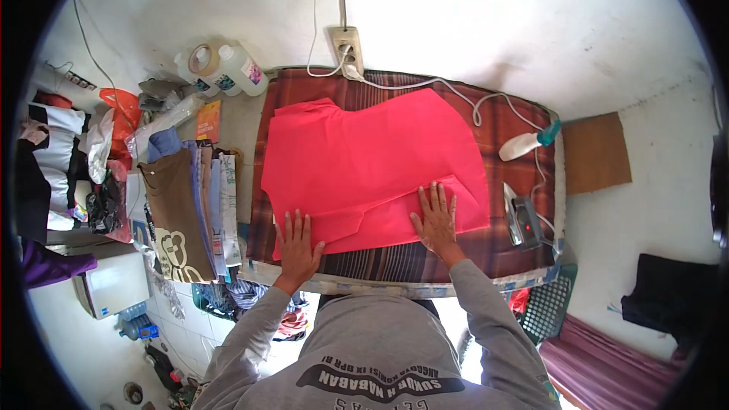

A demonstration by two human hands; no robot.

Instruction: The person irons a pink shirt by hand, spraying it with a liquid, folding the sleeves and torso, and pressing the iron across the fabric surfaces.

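Observation:
A bright red cloth garment [364,148] lies spread and partly folded over the plaid ironing blanket [393,265]. My left hand [298,247] rests flat on its lower left part, fingers apart. Flat on the lower right part, beside a folded edge, lies my right hand [437,219]. Neither hand grips anything. To the right, an electric iron [524,222] with a small red light stands on the blanket, its soleplate facing left. Above it lies a white spray bottle [519,146] with a teal head.
A cord [421,83] runs along the back from the wall socket [347,48] to the iron's side. Folded clothes [176,205] are stacked at the left, with plastic bottles [228,71] and a roll of tape behind. A green plastic basket [549,302] stands below the right edge.

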